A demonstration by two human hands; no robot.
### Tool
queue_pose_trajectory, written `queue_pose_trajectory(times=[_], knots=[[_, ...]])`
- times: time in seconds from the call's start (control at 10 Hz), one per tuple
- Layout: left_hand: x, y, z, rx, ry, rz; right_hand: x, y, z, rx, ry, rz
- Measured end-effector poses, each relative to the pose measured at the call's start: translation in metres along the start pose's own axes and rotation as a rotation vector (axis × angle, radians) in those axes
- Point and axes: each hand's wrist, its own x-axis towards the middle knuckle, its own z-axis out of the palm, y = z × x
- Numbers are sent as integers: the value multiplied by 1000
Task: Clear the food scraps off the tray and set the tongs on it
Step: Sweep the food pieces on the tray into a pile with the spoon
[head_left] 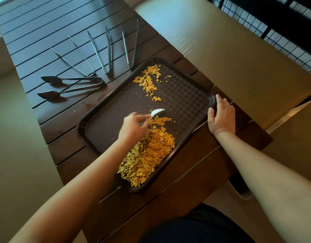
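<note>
The left hand (132,128) hides the white spoon's (157,112) handle and some scraps (147,155).

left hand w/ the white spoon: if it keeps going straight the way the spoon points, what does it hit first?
Bare tray floor first, then probably the tray's far-right rim near the right hand. The left hand points its white spoon up-right, past the small chip cluster beside it. Depth is unclear, so the spoon's height is uncertain.

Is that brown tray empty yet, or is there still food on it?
Not empty. The tray still holds a big pile of orange scraps near the person and a smaller patch farther away.
</note>
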Motion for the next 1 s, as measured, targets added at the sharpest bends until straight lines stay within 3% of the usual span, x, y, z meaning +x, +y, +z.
queue_pose_trajectory(times=[0.1,0.2,0.5,0.7,0.8,1.0], knots=[[17,0,-12,-50,125,-65,-1,0,1,-3,-3,3],[33,0,-15,-24,147,-99,0,0,0,-1,-4,3],[28,0,-11,49,-164,10,0,1,0,-10,-8,4],[9,-25,-28,212,-281,91,-1,1,1,-9,-5,1],[3,-28,-31,185,-324,113,0,1,1,-12,-4,3],[28,-10,-21,-28,-38,17,0,0,0,-7,0,-2]])
